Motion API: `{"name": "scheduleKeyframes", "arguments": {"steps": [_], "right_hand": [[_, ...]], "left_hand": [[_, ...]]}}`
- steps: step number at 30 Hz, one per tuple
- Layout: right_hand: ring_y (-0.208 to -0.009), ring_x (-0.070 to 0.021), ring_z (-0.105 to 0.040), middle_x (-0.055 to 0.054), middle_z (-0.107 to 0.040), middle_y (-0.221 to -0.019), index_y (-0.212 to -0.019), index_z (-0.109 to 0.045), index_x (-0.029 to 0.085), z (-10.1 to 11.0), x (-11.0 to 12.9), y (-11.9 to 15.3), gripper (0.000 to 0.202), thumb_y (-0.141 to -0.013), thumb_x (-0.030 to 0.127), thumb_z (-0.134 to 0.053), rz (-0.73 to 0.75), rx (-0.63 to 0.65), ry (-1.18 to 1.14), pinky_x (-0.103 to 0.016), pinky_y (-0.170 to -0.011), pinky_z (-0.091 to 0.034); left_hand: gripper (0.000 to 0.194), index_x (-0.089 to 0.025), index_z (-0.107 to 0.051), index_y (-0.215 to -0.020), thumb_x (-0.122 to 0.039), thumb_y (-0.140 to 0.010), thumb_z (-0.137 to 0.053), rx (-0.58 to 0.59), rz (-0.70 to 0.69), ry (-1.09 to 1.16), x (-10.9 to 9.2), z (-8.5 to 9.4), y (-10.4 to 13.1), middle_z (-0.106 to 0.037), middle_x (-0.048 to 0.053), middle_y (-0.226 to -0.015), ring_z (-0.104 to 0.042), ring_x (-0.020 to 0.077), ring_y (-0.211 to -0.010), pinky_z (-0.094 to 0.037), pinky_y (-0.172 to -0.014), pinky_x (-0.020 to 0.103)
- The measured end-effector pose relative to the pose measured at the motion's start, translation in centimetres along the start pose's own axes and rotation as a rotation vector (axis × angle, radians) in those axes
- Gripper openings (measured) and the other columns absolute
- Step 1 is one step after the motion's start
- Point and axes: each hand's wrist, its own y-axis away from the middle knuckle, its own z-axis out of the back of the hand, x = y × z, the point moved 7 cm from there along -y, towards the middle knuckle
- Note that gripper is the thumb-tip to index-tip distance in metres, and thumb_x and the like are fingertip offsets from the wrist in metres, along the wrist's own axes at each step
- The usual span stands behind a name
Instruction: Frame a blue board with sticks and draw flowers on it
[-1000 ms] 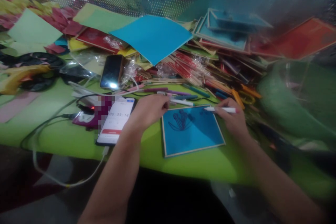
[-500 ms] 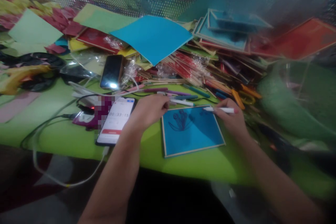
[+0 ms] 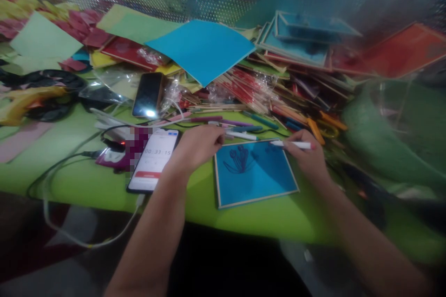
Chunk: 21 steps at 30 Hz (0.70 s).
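A blue card (image 3: 258, 178) with a pale border lies on the green table, bearing a dark flower drawing (image 3: 239, 158) at its left. In my right hand (image 3: 306, 155) is a white marker (image 3: 298, 145) with a pinkish end, its tip at the card's upper right corner area. My left hand (image 3: 204, 143) rests closed by the card's upper left corner. Close to its fingers lies another white marker (image 3: 242, 136); whether the fingers hold it is hard to make out.
A lit phone (image 3: 155, 162) showing a timer lies left of my left wrist, its cable trailing. Behind are a dark phone (image 3: 149, 95), scattered pens, thin sticks and a large blue sheet (image 3: 205, 48). Orange-handled scissors (image 3: 315, 131) and a green basin (image 3: 393, 125) are at right.
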Motion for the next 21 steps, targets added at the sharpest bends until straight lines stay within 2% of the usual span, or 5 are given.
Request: {"name": "scheduleKeyframes", "arguments": {"steps": [10, 15, 21], "right_hand": [[-0.061, -0.0164, -0.047, 0.001, -0.057, -0.063, -0.07, -0.059, 0.024, -0.04, -0.7, -0.02, 0.013, -0.074, 0.029, -0.071, -0.045, 0.012, -0.023, -0.032, -0.059, -0.04], [-0.064, -0.0177, -0.05, 0.0, -0.059, -0.067, -0.072, -0.058, 0.024, 0.22, -0.55, -0.03, 0.012, -0.076, 0.027, -0.069, -0.032, -0.027, -0.045, -0.032, -0.06, -0.041], [-0.063, -0.0167, -0.047, 0.001, -0.058, -0.065, -0.07, -0.058, 0.024, 0.23, -0.62, -0.06, 0.013, -0.075, 0.028, -0.07, -0.028, -0.021, -0.044, -0.032, -0.059, -0.041]], "left_hand": [[0.012, -0.021, -0.072, -0.088, -0.015, -0.091, -0.062, 0.0, 0.002, -0.005, 0.08, -0.14, -0.09, -0.075, 0.003, -0.095, -0.07, 0.0215, -0.085, -0.042, -0.065, 0.029], [0.013, -0.022, -0.072, -0.088, -0.014, -0.09, -0.061, -0.007, -0.006, 0.0, 0.18, -0.18, -0.09, -0.075, 0.003, -0.096, -0.07, 0.0224, -0.086, -0.041, -0.065, 0.03], [0.012, -0.022, -0.072, -0.088, -0.015, -0.09, -0.063, -0.007, -0.005, -0.005, 0.19, -0.21, -0.09, -0.076, 0.003, -0.096, -0.069, 0.0218, -0.085, -0.041, -0.065, 0.029]]}}
